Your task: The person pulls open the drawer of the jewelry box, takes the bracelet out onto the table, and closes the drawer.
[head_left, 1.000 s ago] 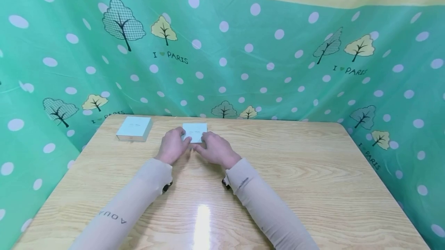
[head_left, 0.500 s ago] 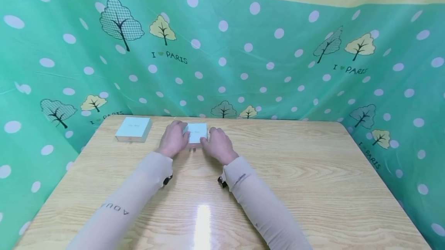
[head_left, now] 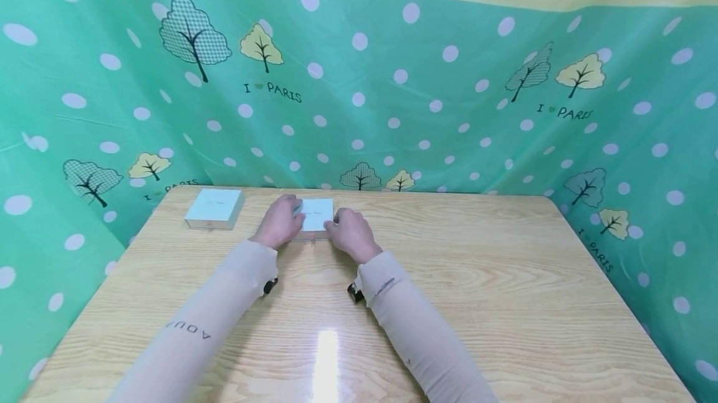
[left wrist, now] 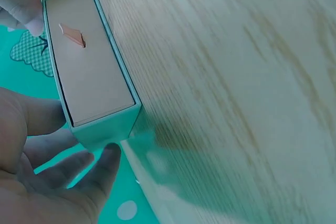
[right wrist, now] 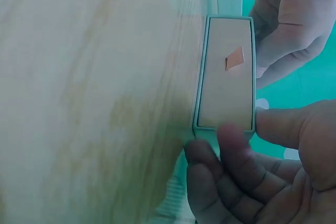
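A pale blue drawer-style gift box [head_left: 318,211] lies on the table, its beige drawer front [left wrist: 86,56] facing me. From that front sticks a small pinkish pull tab [right wrist: 235,59]; the drawer sits flush inside the sleeve. My left hand [head_left: 279,221] holds the box at its left side, thumb on the top edge and fingers along the end. At the opposite side, my right hand [head_left: 353,233] grips the right end with its thumb at the top edge and curled fingers by the near corner.
A matching pale blue box [head_left: 215,205] stands at the table's back left corner. Behind the wooden table [head_left: 493,278] hangs a green curtain [head_left: 449,104] with dots and trees. A bright light reflection shows on the near tabletop.
Both hands have drawn back from in front of the box to its two sides, uncovering the drawer front. The other box stays in place.
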`<state>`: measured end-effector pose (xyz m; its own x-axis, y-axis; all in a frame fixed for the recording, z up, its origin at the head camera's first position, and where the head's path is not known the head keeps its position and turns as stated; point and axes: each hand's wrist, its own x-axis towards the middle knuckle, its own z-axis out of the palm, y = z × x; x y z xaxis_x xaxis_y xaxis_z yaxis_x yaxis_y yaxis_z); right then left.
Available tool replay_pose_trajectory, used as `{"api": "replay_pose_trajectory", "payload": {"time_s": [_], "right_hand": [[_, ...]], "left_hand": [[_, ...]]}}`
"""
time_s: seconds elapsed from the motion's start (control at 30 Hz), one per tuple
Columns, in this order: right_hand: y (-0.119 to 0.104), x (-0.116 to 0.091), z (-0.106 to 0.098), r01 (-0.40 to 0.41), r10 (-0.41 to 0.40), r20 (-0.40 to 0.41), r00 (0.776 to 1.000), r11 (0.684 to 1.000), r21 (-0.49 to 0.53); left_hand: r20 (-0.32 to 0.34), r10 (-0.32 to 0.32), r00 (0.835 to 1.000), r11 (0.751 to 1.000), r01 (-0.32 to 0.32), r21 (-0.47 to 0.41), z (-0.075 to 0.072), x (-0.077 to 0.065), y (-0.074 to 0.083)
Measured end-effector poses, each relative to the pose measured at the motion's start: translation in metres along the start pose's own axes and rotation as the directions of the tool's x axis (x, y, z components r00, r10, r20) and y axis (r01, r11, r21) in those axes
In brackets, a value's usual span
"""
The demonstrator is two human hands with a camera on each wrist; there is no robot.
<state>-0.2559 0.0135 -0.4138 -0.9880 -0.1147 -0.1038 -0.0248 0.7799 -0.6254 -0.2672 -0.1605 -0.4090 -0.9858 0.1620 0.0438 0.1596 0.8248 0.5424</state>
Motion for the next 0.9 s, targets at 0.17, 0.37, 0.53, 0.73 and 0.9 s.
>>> {"api": "replay_pose_trajectory", "payload": {"time_s": [0.17, 0.37, 0.53, 0.73, 0.9], "right_hand": [[-0.0008, -0.0002, 0.0028, -0.038, 0.035, 0.033, 0.999, 0.995, 0.097], [-0.0008, -0.0022, 0.0039, -0.090, 0.077, 0.067, 0.995, 0.972, 0.216], [0.0013, -0.0025, 0.0059, -0.114, 0.086, 0.098, 0.991, 0.940, 0.323], [0.0055, 0.0003, 0.0091, -0.138, 0.099, 0.116, 0.988, 0.906, 0.401], [0.0062, 0.0006, 0.0095, -0.153, 0.110, 0.123, 0.986, 0.889, 0.431]], "left_hand": [[0.007, -0.003, 1.000, 1.000, 0.003, 0.001, -0.0007, 0.0002, 0.0007], [0.010, 0.002, 1.000, 1.000, -0.002, 0.003, 0.0002, 0.0014, -0.0006], [0.013, 0.004, 1.000, 1.000, -0.004, 0.001, 0.0013, 0.0021, -0.0035], [0.009, 0.017, 1.000, 1.000, -0.017, -0.005, 0.0018, 0.0026, -0.0056], [0.019, 0.000, 1.000, 1.000, 0.000, -0.025, 0.0004, 0.0019, -0.0048]]}}
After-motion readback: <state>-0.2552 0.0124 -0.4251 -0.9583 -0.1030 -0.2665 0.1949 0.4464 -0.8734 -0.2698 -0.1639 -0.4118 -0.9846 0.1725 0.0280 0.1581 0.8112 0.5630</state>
